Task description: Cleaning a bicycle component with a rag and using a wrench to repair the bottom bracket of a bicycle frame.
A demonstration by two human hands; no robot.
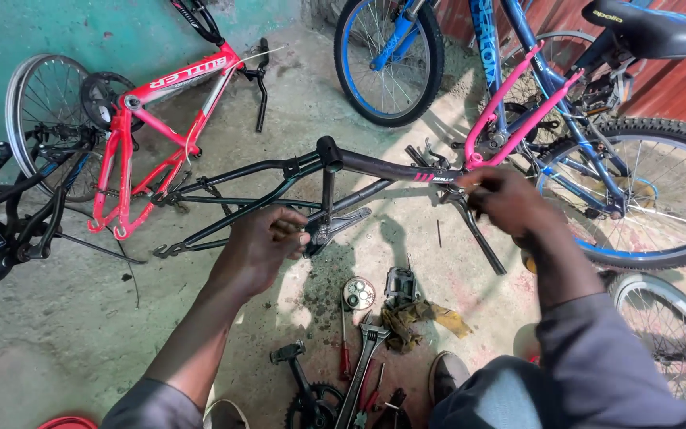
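- Black bicycle frame (375, 167) lies stripped across the middle of the head view, without wheels, its rear stays running to the left and its head tube end to the right, over a grey concrete floor (57, 334).
- Left hand (260, 246), at centre, is wrapped shut around the frame's bottom bracket area, next to a dark crank arm (339, 225) that juts to the right; what else the fingers may enclose cannot be told.
- Right hand (506, 199), right of centre, is pinched narrow at the front end of the frame, fingertips together on a small part too small to make out, just above a black fork leg (482, 242) slanting down to the right.
- Red bicycle frame (160, 119) stands in the upper left, with a spoked wheel (33, 111) behind it.
- Blue bicycle (597, 135) fills the upper right, and a pink frame (518, 103) leans against it.
- Lower centre of the floor holds loose tools and parts: an adjustable wrench (365, 357), a red-handled screwdriver (344, 349), a round tin (358, 292), a yellowish rag (418, 318), a pedal (287, 353) and a chainring (311, 409).
- Grey shoe (446, 375) shows at the bottom edge, beside the person's grey trouser leg (518, 397).
- Another spoked wheel (672, 334) lies at the lower right.
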